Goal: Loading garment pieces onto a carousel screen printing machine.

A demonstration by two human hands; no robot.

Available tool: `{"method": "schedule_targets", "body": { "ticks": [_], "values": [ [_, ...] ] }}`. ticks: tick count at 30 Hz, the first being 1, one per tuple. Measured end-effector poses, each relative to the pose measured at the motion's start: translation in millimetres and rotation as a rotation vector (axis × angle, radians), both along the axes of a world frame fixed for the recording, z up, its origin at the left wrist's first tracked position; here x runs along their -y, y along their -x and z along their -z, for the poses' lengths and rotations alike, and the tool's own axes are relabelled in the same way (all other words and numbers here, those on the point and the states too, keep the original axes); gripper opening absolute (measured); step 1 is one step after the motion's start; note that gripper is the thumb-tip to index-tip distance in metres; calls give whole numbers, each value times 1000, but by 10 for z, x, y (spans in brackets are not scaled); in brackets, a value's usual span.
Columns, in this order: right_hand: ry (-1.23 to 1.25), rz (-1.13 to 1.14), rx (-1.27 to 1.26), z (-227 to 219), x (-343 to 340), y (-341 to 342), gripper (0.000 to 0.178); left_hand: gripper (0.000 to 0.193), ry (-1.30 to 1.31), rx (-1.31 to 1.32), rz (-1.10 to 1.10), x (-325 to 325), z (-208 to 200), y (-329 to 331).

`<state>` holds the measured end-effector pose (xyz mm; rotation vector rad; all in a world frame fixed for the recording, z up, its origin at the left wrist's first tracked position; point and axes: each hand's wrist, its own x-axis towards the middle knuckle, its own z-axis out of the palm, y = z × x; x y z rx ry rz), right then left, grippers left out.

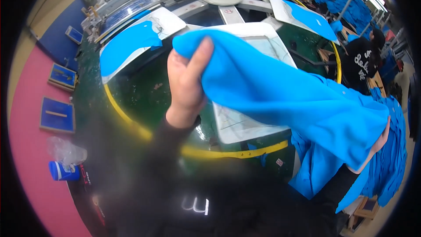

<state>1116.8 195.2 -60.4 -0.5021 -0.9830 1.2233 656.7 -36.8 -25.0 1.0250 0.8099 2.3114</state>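
A bright blue fabric piece [272,83] is stretched in the air between my two hands. My left hand [188,77] pinches its left end, thumb on top and fingers folded behind. At the far right, my right hand [375,147] grips the other end, its fingers partly hidden by the cloth. Below the fabric, and partly covered by it, lies a white rounded platen [232,127] with thin lines on its surface. Close to my right hand hangs a thick pile of blue fabric pieces [390,171].
A curved yellow rail [219,152] runs in front of me. Other platens carry blue pieces, at left [127,48] and at far right [309,19]. Framed blue screens [57,115] lean on the left, above a blue tub [63,171]. A person in black [362,61] is at right.
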Motion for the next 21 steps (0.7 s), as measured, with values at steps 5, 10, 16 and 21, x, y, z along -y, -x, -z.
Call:
{"method": "schedule_targets", "body": {
  "ticks": [5,10,16,21],
  "values": [
    [145,-334,87,-79,-553,1355,46,14,103,106,-47,-601,63,1033],
    [56,-364,244,-24,-1352,2369,47,45,312,123,-401,-1341,98,1916],
    [285,-191,273,481,-2597,3314,36,49,642,-145,-212,-2085,236,2997],
    [47,-34,195,-231,-3113,3327,34,60,645,-299,-64,-2336,-320,3105]
  ]
}}
